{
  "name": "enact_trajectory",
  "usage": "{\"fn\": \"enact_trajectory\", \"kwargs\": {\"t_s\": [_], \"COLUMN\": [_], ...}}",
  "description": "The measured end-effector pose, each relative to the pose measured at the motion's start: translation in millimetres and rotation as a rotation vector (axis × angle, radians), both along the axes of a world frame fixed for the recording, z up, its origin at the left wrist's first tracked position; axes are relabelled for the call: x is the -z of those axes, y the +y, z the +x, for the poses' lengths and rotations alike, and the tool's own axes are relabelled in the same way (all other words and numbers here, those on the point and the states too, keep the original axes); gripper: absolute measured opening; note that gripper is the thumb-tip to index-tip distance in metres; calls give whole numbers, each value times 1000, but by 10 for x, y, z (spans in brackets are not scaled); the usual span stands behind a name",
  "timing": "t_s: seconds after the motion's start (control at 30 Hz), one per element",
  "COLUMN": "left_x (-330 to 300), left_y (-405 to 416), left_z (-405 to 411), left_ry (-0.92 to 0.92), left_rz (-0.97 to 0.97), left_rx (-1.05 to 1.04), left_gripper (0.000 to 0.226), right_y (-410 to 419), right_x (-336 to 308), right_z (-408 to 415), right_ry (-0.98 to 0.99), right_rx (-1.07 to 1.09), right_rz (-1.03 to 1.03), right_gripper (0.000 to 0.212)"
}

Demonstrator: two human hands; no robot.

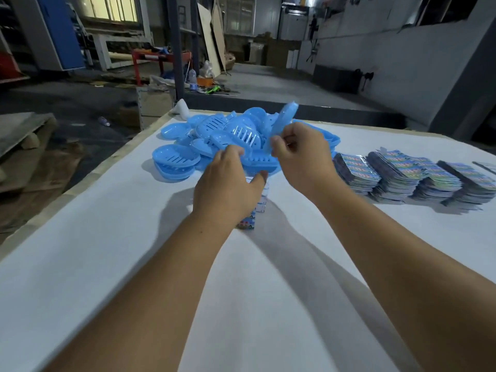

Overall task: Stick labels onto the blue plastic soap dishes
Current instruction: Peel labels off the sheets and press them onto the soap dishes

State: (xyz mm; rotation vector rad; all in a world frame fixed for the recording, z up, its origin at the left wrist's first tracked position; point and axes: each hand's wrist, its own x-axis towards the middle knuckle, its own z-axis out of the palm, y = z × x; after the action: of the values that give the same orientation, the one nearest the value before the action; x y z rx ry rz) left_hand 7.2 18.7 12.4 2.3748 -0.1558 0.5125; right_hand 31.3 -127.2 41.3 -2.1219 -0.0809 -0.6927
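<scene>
A heap of blue plastic soap dishes (214,135) lies at the far middle of the white table (107,264). My right hand (303,157) grips one blue soap dish (281,122) by its edge and holds it tilted on end above the heap. My left hand (228,189) reaches over a strip of printed labels (257,208) lying on the table, fingers spread toward the heap's near edge. Whether its fingertips touch a dish is hidden by the hand itself.
Several stacks of shiny printed label sheets (413,178) sit on the table at the right. The table's left edge (80,181) drops to a cluttered workshop floor. A grey wall stands behind on the right.
</scene>
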Motion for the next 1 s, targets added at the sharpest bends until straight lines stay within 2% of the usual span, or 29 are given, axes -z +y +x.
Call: {"fn": "enact_trajectory", "kwargs": {"t_s": [0.07,0.17,0.23,0.3,0.37,0.43,0.5,0.57,0.63,0.73,0.77,0.87,0.97,1.0], "left_x": [-29,-74,-89,-68,-20,9,48,99,116,71,42,-15,6,0], "left_y": [-30,-84,-134,-187,-219,-202,-171,-154,-149,-136,-130,-118,-95,-81], "left_z": [-18,-88,-139,-169,-165,-151,-150,-169,-216,-223,-225,-220,-211,-209], "left_ry": [-3,124,203,214,183,177,239,326,408,440,453,539,551,563], "left_rz": [-171,-376,-458,-485,-403,-302,-237,-202,-167,238,311,319,337,283], "left_rx": [109,291,401,461,462,421,407,464,524,496,484,491,506,512], "left_gripper": [77,90,90,80,70,67,68,62,57,64,67,73,85,91], "right_y": [-122,-327,-440,-544,-671,-819,-974,-1055,-1036,-949,-923,-883,-871,-867], "right_x": [-39,-62,-25,30,68,83,84,74,71,85,95,130,141,147], "right_z": [-241,-585,-707,-758,-785,-789,-777,-769,-772,-772,-771,-768,-777,-774], "right_ry": [63,172,221,275,379,465,444,382,359,363,371,385,392,393], "right_rx": [-143,-401,-487,-525,-521,-375,-139,-2,17,4,-1,3,8,2], "right_rz": [195,463,578,633,586,506,479,420,405,319,290,244,219,215], "right_gripper": [17,16,12,10,13,18,22,18,24,23,24,32,29,27]}}
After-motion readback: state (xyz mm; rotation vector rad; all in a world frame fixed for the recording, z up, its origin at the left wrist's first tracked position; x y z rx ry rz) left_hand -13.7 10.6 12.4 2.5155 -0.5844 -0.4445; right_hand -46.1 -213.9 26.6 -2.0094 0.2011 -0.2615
